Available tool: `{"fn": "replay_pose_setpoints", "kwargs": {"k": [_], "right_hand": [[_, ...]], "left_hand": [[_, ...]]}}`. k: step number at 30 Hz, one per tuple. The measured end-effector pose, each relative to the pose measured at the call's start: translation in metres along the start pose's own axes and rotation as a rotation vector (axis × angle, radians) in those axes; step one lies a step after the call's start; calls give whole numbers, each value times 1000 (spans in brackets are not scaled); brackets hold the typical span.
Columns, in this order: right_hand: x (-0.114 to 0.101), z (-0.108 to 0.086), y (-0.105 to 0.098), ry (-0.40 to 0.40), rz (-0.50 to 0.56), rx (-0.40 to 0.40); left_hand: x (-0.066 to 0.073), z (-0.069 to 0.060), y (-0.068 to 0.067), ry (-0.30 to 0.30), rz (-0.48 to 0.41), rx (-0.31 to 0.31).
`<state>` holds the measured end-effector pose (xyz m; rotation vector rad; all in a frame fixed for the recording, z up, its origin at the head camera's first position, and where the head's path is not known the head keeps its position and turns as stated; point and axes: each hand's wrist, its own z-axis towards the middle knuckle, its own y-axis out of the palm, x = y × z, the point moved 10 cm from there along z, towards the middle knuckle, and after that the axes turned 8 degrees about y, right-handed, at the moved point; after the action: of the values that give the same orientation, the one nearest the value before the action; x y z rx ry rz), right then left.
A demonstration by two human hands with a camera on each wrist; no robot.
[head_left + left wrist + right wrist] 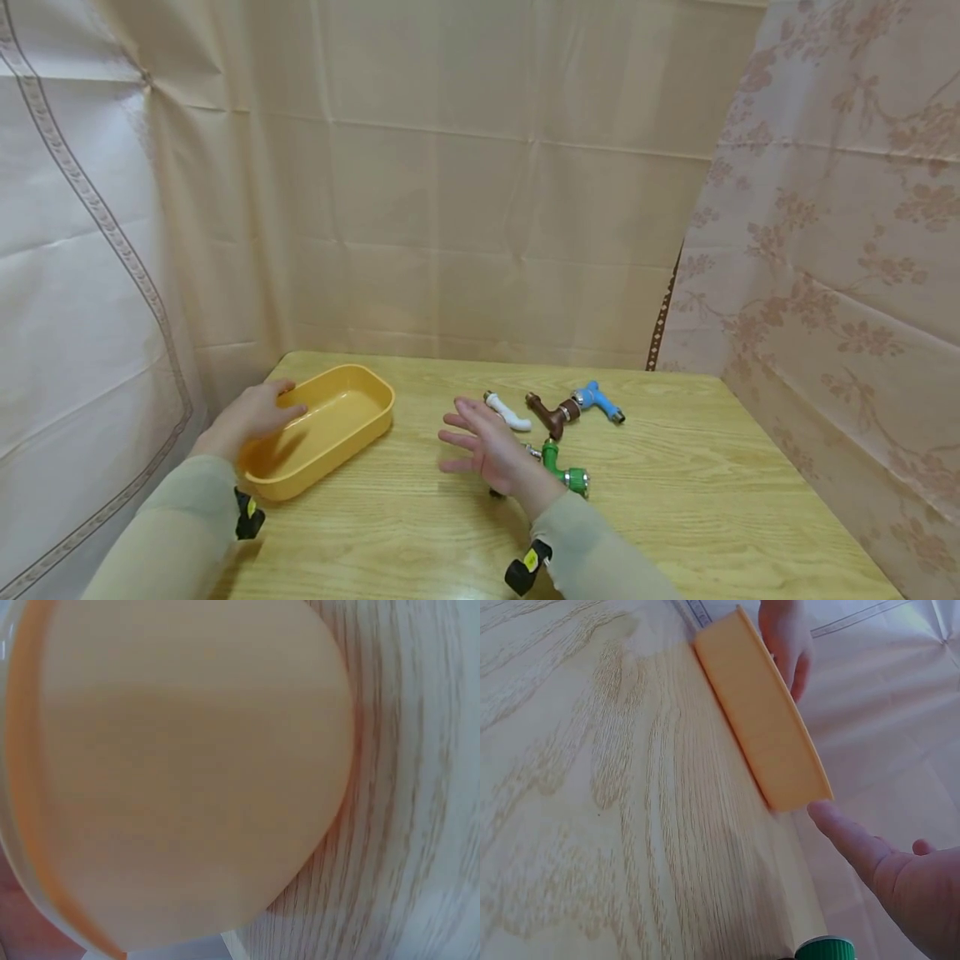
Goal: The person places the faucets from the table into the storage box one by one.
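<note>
A yellow plastic basin (pixel 363 442), oblong with rounded corners, sits at the left of the wooden table. My left hand (pixel 255 412) holds its left rim, thumb over the inside and fingers at the outside; in the right wrist view the basin's wall partly hides that hand (pixel 787 645). The left wrist view is filled by the basin's outer wall (pixel 195 787). My right hand (pixel 487 446) is in the air with its fingers spread, holding nothing. Beyond it lies a white tap (pixel 508 411), and a green tap (pixel 562 469) is partly hidden behind its wrist.
A brown tap (pixel 551 417) and a blue tap (pixel 597 400) lie end to end behind the green one. Curtains enclose the wooden table (pixel 712 483) at the back and on both sides. Wrist cameras hang under both sleeves.
</note>
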<state>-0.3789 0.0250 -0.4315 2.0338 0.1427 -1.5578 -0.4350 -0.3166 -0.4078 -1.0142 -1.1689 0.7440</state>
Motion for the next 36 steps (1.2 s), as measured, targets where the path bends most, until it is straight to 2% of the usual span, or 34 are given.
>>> {"fn": "replay_pose_setpoints", "kwargs": {"k": [11,20,27,33,36], "right_hand": [[-4,-4,-5,-4,-44,-4],[-12,-10,-12,-11,-67,-16],[-18,-16,-19,-21,-82,-19],[-23,-22,-28,-37,-111,-1],[-24,-24,-33,-38,-109,15]], "left_hand": [[4,0,3,-14,-18,-15],[20,5,5,69,-20,8],[39,6,9,107,-5,-10],[56,7,13,166,-28,6],[59,8,18,172,-37,3]]}}
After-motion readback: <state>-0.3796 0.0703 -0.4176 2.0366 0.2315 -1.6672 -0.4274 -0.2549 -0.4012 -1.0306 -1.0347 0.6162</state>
